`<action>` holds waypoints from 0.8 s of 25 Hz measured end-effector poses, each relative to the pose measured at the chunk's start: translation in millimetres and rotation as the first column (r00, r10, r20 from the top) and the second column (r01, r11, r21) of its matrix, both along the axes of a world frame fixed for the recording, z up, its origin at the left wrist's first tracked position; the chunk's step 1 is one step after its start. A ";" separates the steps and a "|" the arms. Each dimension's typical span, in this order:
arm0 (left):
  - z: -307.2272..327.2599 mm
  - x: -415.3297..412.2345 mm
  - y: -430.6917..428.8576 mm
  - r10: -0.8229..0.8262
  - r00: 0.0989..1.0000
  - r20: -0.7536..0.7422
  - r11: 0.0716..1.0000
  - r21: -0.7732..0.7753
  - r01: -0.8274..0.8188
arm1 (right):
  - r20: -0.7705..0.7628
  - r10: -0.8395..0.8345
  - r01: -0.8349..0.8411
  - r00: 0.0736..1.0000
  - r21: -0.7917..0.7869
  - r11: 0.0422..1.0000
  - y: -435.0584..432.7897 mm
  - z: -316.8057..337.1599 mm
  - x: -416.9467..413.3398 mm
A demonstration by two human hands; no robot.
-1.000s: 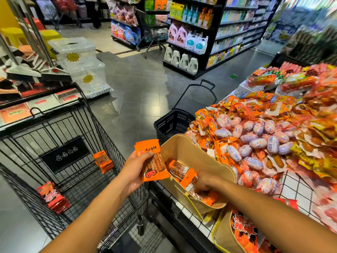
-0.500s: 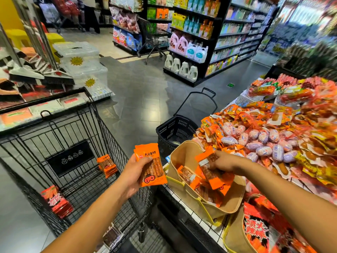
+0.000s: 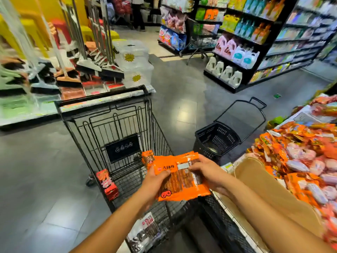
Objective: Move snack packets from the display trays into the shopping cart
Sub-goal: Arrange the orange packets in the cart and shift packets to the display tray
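Glossy orange snack packets [image 3: 182,181], flat, with clear windows showing reddish-brown sticks, are held over the right rim of the black wire shopping cart [image 3: 102,101]. They are gripped at the left edge by the left hand [image 3: 155,183] and pinched at the right edge by the right hand [image 3: 209,174], both forearms outstretched. A red packet [image 3: 107,183] is seen inside the cart.

The right forearm [image 3: 264,207] hides much of the tan tray [image 3: 251,172], the snack heap [image 3: 300,152] runs off the right edge, and the brooms [image 3: 87,66] are blurred.
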State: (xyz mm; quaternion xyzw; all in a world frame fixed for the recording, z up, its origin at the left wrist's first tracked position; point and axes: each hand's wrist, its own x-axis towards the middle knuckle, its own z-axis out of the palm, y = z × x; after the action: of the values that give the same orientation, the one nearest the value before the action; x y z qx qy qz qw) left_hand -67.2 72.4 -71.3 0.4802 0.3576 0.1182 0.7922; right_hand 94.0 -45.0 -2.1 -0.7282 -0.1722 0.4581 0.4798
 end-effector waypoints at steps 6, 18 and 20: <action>-41.5 -53.0 44.3 0.103 0.989 -0.108 0.994 -0.026 -0.106 | -0.043 0.101 -0.104 0.994 -0.052 0.993 71.4 -62.6 -56.7; -137.5 -44.1 147.4 0.327 0.887 -0.325 0.945 0.085 -0.317 | 0.189 0.193 -0.126 0.963 -0.318 0.940 203.6 -182.9 13.4; -164.0 -33.0 166.9 0.324 0.875 -0.359 0.945 0.074 -0.319 | 0.316 0.276 -0.148 0.907 -0.374 0.915 237.5 -214.0 34.3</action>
State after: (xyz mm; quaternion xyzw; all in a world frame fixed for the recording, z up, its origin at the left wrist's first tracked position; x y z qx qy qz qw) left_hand -100.2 239.3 -235.3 0.4324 0.5731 0.1586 0.6778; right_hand 128.4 192.5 -216.1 -0.8486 -0.2550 0.3888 0.2524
